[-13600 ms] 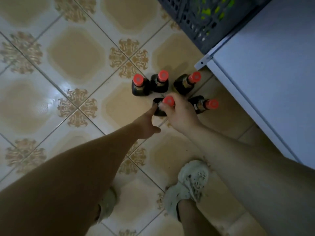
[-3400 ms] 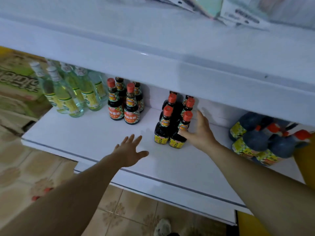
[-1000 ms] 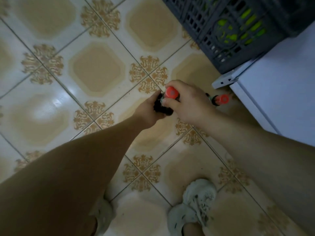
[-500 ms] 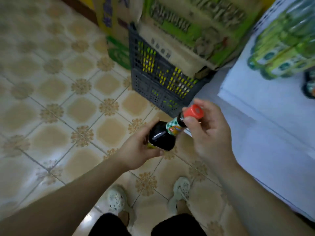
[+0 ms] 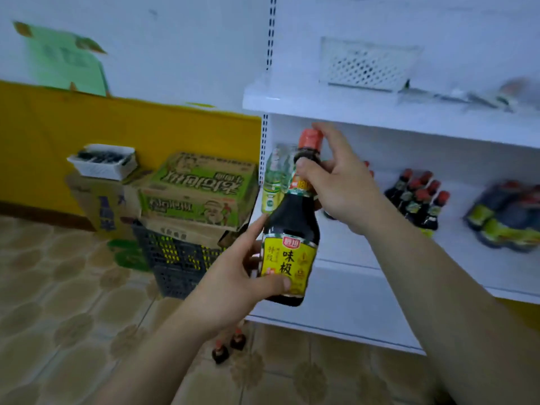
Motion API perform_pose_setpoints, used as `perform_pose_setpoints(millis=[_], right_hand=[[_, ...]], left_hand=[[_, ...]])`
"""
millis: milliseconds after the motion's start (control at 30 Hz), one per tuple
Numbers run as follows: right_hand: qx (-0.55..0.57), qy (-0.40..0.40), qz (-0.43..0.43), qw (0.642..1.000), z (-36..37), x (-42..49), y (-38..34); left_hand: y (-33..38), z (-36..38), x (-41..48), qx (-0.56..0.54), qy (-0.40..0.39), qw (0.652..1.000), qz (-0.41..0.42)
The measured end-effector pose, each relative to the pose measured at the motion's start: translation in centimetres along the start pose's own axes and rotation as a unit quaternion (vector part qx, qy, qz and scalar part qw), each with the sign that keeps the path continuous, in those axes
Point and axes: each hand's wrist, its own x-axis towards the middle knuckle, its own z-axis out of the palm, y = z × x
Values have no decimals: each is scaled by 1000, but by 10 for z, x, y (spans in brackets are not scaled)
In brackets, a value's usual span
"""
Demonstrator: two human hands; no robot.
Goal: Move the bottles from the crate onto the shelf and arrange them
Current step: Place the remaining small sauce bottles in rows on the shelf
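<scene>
The bottle (image 5: 289, 229) is now up from the floor, upright before the shelf (image 5: 344, 252); placement follows, in my judgement. My left grip (image 5: 233, 282) wraps the label; my right grip (image 5: 342, 185) pinches the neck. The crate (image 5: 175, 258) sits under cartons, contents unclear; two floor bottles (image 5: 219, 353) remain; the shelf holds a dark cluster (image 5: 418, 200).

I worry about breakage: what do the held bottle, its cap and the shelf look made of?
The bottle: glossy dark body with highlights, glass or hard plastic; the look leaves it open. The cap: matte orange-red, likely plastic. The shelf: smooth white boards on a perforated upright, probably painted metal.
</scene>
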Motion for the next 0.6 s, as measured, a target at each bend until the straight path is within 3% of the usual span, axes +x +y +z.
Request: perform_pose_setpoints(millis=[300, 600], right_hand=[[-24, 107, 21, 994, -173, -31, 29], [-59, 175, 115, 976, -252, -72, 123]], left_hand=[[44, 165, 49, -11, -70, 997, 38], [2, 262, 106, 9, -180, 983, -37]])
